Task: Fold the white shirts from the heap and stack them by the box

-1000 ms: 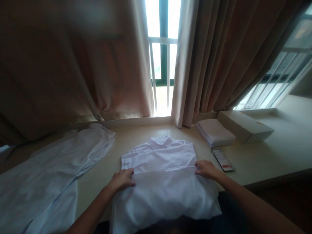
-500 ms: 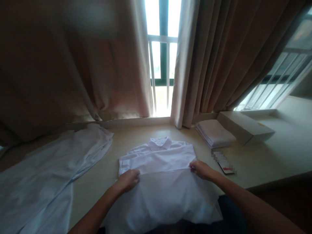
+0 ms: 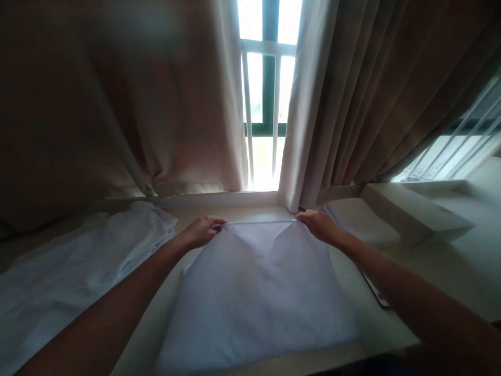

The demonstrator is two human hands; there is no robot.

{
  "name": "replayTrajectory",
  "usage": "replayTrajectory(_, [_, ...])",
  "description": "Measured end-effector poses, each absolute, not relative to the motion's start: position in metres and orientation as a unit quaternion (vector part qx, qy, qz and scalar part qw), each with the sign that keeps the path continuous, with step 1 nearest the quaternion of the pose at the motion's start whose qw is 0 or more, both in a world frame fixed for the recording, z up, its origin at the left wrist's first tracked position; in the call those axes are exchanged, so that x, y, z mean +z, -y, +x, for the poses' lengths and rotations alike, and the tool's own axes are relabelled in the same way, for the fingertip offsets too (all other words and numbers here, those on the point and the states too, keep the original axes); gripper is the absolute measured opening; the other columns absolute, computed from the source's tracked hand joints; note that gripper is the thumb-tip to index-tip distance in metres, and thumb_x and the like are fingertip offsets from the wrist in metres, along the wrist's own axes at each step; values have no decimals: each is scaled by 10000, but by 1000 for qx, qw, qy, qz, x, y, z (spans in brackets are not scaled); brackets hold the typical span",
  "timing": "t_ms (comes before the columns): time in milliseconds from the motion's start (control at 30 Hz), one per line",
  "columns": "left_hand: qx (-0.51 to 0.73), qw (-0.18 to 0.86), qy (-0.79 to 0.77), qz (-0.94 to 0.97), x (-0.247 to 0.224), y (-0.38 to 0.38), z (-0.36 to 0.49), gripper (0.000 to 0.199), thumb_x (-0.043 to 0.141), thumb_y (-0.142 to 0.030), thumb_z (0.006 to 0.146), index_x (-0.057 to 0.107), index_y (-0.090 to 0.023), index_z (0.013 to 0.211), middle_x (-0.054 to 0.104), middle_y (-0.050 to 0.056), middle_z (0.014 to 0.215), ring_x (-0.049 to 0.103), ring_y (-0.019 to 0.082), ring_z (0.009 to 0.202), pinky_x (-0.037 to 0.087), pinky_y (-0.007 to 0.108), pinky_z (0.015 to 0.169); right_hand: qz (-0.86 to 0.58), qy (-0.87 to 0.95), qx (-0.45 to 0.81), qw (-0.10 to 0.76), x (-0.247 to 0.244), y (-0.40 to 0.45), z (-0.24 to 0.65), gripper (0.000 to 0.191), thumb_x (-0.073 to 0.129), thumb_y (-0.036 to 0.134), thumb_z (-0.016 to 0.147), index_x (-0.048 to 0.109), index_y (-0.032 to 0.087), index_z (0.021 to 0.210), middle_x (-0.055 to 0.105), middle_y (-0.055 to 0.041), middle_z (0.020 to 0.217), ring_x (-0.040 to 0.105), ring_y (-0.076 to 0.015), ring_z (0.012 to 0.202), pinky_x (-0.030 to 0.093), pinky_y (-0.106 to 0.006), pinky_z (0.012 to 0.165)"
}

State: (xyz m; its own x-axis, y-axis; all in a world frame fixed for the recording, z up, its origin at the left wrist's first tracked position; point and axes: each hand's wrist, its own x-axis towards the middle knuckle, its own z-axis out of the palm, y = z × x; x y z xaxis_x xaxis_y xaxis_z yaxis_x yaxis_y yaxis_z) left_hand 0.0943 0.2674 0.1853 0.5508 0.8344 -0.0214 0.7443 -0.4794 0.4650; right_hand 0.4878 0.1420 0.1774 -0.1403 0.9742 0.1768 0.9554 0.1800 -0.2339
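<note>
A white shirt [image 3: 258, 292] lies in front of me on the pale surface, its upper edge pulled straight between my hands. My left hand [image 3: 205, 230] pinches the left end of that edge. At the right end, my right hand [image 3: 313, 222] grips the cloth with fingers closed. The fabric hangs smooth and slack below the edge, and the shirt's collar is hidden under it.
More white clothing [image 3: 86, 256] is spread at the left. At the right are a folded white stack [image 3: 362, 219] and a pale box [image 3: 418, 211]. My right forearm partly covers a dark-edged flat item [image 3: 378, 293]. Curtains [image 3: 188, 104] hang behind.
Both hands have moved forward, away from me, carrying the shirt's edge over the collar, which was visible before. The view has shifted slightly.
</note>
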Motion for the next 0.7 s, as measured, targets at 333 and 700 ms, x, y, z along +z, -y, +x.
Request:
replayTrajectory(333, [215,-17,-628,748,111,-315,95,528,566,-437,822,534,-128,1249,612,147,1151,550,265,1089,386,340,929,-707,674,-9,213,97,-215,480,452,514,190,896,461,166,1344,529,-129,1290,464,-279,1155,336,-409,972])
replayTrajectory(700, [98,189,-766,607,28,-145,-10,653,421,-709,767,568,-147,1065,676,135,996,642,287,911,455,340,770,-849,462,65,246,4,-7,523,549,427,570,863,548,128,1164,632,-155,1021,596,-277,942,443,-357,815])
